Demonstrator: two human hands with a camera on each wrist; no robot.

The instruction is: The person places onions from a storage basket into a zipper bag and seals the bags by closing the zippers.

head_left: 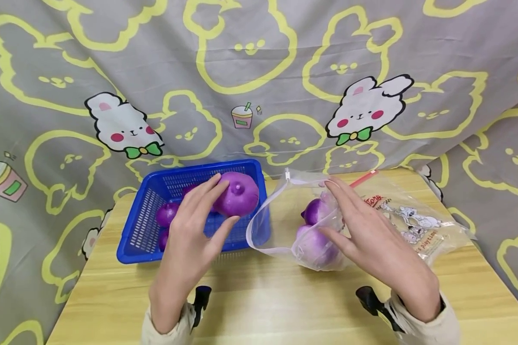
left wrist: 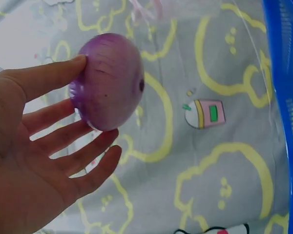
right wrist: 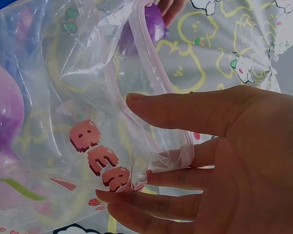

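Note:
A round purple onion (head_left: 238,194), with a small nub on one side, is pinched between the thumb and fingers of my left hand (head_left: 193,230). It is held over the right part of the blue basket (head_left: 131,239). In the left wrist view the same onion (left wrist: 110,83) shows its paler, streaked skin. My right hand (head_left: 373,235) holds the rim of a clear zip bag (head_left: 280,225), its mouth spread wide toward the basket. Two purple-and-white onions (head_left: 315,247) lie inside this bag. Red letters (right wrist: 100,156) are printed on its film in the right wrist view.
More purple onions (head_left: 167,214) lie in the basket, partly hidden by my left hand. Another clear bag (head_left: 414,215) with a red slider strip and printed cartoons lies on the wooden table (head_left: 267,306) at right. A patterned grey cloth (head_left: 259,62) hangs behind the table.

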